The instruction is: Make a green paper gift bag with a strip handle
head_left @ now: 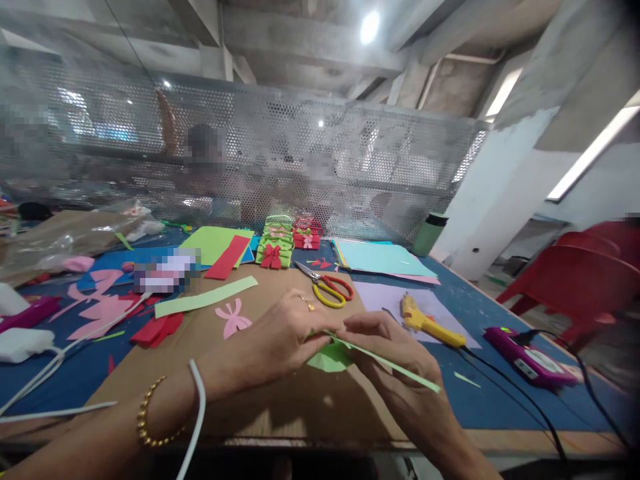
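Note:
My left hand (295,327) and my right hand (390,347) meet over the brown cardboard, both closed on a light green paper piece (330,358). A thin green strip (400,367) sticks out from it across the right fingers. The fingertips partly hide the piece, so its full shape does not show. Just beyond lie scissors (330,290) with red and yellow handles. Left of my left hand are a pink paper bow cutout (233,319) and a pale green paper strip (206,297).
A yellow glue gun (430,323) rests on lilac paper, its cord running to a purple power strip (530,357). Finished green paper bags with bows (275,243) stand at the back. A white cable (195,413) crosses my left forearm. A green bottle (430,235) stands back right.

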Motion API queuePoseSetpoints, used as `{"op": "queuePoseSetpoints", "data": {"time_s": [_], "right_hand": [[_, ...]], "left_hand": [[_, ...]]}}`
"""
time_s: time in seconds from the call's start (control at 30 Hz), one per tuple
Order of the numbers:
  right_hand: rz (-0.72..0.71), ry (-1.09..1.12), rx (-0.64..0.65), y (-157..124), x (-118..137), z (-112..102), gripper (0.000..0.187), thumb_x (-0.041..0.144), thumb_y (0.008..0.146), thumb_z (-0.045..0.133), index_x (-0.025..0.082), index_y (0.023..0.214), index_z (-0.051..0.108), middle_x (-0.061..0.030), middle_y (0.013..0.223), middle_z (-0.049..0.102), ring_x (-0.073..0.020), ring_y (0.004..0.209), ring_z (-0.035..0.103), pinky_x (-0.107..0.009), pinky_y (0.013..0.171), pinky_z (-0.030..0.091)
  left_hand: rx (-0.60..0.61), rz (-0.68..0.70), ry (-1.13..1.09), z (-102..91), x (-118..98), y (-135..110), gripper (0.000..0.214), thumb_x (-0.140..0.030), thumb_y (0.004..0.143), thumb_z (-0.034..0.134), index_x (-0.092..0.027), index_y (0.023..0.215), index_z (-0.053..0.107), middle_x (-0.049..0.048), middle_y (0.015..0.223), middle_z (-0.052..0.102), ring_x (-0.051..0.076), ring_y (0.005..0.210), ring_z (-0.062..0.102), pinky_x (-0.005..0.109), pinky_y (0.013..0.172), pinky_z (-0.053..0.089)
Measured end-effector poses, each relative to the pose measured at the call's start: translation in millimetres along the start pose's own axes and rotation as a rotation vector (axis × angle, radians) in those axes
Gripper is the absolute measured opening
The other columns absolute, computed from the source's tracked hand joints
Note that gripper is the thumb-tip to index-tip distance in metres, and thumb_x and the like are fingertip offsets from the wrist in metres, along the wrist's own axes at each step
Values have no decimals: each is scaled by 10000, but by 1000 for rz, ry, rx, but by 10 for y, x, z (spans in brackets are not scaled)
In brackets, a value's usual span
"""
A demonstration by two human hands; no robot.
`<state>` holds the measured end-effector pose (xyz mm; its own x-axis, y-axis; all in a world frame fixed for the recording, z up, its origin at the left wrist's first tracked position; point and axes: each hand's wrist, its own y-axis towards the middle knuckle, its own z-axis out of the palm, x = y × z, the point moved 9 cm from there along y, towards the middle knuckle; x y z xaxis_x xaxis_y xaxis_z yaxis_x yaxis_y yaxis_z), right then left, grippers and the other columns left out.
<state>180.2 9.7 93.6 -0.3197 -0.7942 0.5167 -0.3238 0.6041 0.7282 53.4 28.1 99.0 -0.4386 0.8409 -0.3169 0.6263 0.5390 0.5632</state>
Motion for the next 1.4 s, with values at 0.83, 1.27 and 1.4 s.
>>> {"op": "queuePoseSetpoints", "data": {"time_s": [0.83, 1.27, 1.4], "right_hand": [[293, -912, -234, -463, -1094, -1705, 274, 320, 965, 487, 169, 983, 715, -111, 914, 747, -237, 786, 711, -381, 714, 584], [458, -1242, 214, -574, -1329, -1263, 160, 233, 964, 551, 169, 899, 683, -101, 946, 678, -235, 854, 632, -309, 685, 412], [518, -1303, 292, -597, -1629, -1426, 108, 250, 897, 669, 148, 918, 699, -135, 958, 683, -279, 896, 619, -331, 700, 401]], "left_hand": [[-312, -591, -577, -21, 694, -373, 225, -445, 824, 701, -245, 869, 795, 43, 857, 747, 227, 763, 676, 254, 599, 504], [-362, -513, -370, -28, 698, -431, 156, -412, 822, 706, -281, 843, 789, 26, 934, 778, 258, 891, 715, 271, 718, 563], [-250, -268, -246, 56, 485, -334, 176, -317, 878, 630, -344, 955, 785, 5, 910, 786, 244, 913, 715, 287, 763, 571]]}}
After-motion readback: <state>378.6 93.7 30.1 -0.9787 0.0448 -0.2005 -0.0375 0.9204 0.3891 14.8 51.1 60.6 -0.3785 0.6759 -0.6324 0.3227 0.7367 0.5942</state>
